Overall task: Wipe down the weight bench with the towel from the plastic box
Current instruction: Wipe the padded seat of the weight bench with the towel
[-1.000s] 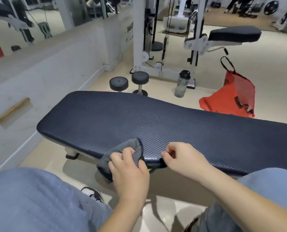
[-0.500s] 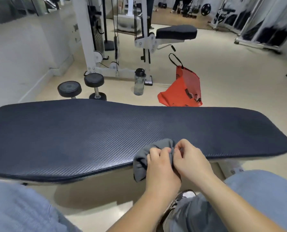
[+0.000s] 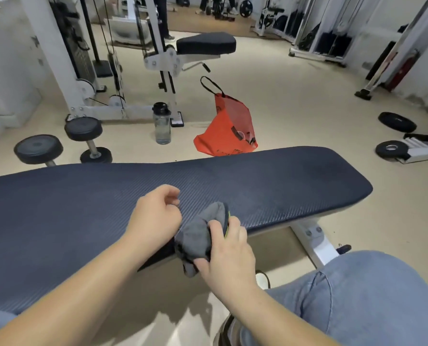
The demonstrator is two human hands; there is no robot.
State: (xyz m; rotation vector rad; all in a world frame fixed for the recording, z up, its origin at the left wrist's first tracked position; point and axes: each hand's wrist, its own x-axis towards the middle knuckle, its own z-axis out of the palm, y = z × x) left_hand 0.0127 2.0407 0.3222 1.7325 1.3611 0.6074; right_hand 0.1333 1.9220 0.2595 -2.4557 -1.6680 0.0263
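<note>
The person is sitting in front of the bench (image 3: 270, 178), whose dark pad is running across the picture from the left edge to its rounded end on the right. The left hand (image 3: 155, 216) is hovering over the near part of the pad, with the fingers loosely curled and holding nothing; it is just beside the towel (image 3: 199, 236), on its left. The grey towel is lying bunched over the near edge of the bench, partly on the pad and partly hanging below it. The right hand (image 3: 229, 255) is gripping the towel from the right and from below, with the thumb pressing on the top of the cloth and the other fingers closing around the lower fold. Behind the bench, from left to right, two dumbbells (image 3: 83, 138), a bottle (image 3: 161, 124) and a red bag (image 3: 229, 128) are standing on the floor, well apart from the hands. Compared with half a second ago, the towel is changing hands: then the left hand was holding it and the right hand was only touching it, and now the right hand is holding it alone. The view is also turning to the right, so more of the right end of the bench is showing.
</note>
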